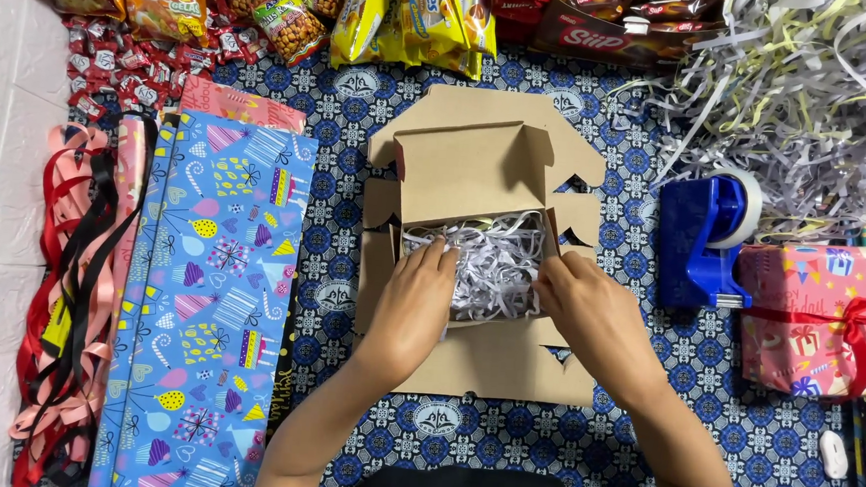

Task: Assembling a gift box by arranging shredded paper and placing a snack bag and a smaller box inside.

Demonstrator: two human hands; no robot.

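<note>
The left hand point(411, 307) lies palm down on the near left edge of the open cardboard box point(477, 176), fingers loosely curved, their tips pressing into the shredded paper point(492, 262) that fills it; it grips nothing firmly. The right hand point(589, 308) rests at the near right edge of the box, fingers bent toward the paper. Whether it pinches any strands cannot be told.

The box sits in the middle of the blue patterned cloth point(602, 434), on top of flat cardboard sheets point(506, 363) that stick out around it. Its lid flap stands open on the far side.

Left of the box, just beside it, lies a blue sheet of wrapping paper point(214, 300) with party prints, and beyond that a bunch of red, pink and black ribbons point(74, 292). To the right stands a blue tape dispenser point(709, 235), with a wrapped pink gift point(814, 317) tied by a red ribbon next to it. A small white object point(833, 454) lies nearer, by the cloth's right edge.

Farther off, a loose heap of paper strips point(813, 96) spreads across the far right corner. Snack packets point(367, 9) and small red sweets point(133, 70) line the far edge.
</note>
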